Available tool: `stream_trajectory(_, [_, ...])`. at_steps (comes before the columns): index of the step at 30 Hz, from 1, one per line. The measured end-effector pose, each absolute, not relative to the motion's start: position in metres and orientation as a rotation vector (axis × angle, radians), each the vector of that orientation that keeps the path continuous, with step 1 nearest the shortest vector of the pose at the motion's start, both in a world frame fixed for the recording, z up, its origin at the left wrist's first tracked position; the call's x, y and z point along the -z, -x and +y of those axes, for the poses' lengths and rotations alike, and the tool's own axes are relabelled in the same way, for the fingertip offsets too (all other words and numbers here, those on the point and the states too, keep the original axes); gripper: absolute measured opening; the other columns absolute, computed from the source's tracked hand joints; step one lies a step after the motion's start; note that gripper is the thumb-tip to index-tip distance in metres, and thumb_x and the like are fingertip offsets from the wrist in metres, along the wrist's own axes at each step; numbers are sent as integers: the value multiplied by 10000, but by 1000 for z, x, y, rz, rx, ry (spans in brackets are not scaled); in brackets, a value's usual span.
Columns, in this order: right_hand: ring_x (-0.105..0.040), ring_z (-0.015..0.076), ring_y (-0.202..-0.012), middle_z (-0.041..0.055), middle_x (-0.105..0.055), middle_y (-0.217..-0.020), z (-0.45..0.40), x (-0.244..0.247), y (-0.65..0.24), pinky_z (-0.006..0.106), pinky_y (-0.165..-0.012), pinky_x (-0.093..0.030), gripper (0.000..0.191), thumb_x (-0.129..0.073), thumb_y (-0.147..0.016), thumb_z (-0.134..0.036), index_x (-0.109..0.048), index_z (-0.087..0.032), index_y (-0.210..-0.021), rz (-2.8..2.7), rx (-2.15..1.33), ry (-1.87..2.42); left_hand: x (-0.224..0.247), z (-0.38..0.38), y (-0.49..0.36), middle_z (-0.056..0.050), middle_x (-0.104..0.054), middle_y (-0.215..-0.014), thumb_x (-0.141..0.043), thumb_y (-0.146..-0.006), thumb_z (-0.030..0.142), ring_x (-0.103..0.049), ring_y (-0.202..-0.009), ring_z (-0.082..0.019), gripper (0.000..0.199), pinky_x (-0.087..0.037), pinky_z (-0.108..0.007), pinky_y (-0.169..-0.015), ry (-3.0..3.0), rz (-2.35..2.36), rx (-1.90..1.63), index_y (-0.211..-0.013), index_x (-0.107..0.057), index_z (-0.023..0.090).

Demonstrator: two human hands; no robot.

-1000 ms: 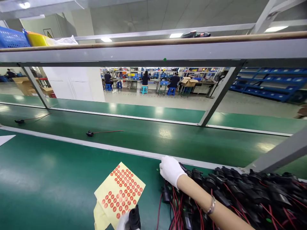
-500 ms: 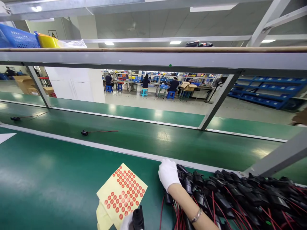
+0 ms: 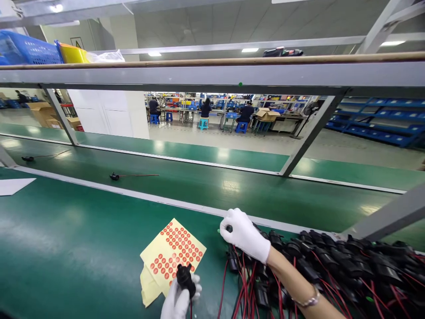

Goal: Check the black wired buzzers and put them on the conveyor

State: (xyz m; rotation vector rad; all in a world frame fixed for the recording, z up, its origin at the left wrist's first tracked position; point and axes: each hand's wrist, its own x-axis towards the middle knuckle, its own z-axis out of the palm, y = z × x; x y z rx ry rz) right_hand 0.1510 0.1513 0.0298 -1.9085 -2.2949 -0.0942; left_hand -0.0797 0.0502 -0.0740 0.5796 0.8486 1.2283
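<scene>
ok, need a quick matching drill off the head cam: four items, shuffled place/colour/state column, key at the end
Items
A. left hand
B. right hand
C. sticker sheet
D. basket

Place, colour or state
1. up on the shelf, far left of the picture
2. holding a single black part
3. at the left edge of the pile of black parts
4. pale yellow and red

Pairs: A-2, B-3, C-4, D-1

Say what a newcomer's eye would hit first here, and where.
Probably the heap of black parts with red wires at lower right, with the white-gloved right hand at its left end. Next, the pale yellow sheet of red round stickers, bottom centre, where the gloved left hand holds a black part over its lower right edge.
</scene>
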Motion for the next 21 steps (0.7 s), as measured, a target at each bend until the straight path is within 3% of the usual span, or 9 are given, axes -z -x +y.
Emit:
stream_trajectory(4, [-545, 196, -762, 46, -638, -723, 138, -59, -160, 305, -725, -377, 231, -563, -790, -124, -673, -177, -594, -2352, 23, 1645, 59, 54, 73, -160, -747, -1136, -833, -698, 547, -703, -971, -288, 533, -552, -383, -862, -583, 672, -1232, -1042, -786, 144])
stream_trajectory(9, [-538, 164, -739, 0, -617, -706, 119, -91, -155, 270, -738, -388, 188, -562, -727, -99, -659, -208, -607, -2620, -114, 1221, 28, 55, 62, -168, -659, -1341, -803, -741, 523, -634, -1186, -369, 489, -479, -496, -1034, -622, 465, -1085, -1068, -793, 161])
stream_trajectory(15, [-477, 162, -610, 0, -612, -625, 104, -126, -139, 305, -615, -322, 189, -558, -654, -82, -627, -215, -540, -2885, -116, 943, 10, 45, 49, -189, -665, -1289, -792, -736, 537, -558, -1276, -422, 492, -352, -597, -1131, -683, 359, -985, -1034, -777, 145])
stream_trajectory(21, [-559, 212, -624, 58, -673, -665, 97, -131, -134, 340, -597, -335, 187, -635, -812, -226, -720, -198, -648, -2897, 221, 1184, 17, 44, 37, -160, -672, -1272, -803, -697, 562, -533, -1304, -426, 494, -354, -602, -1141, -597, 393, -1077, -982, -771, 159])
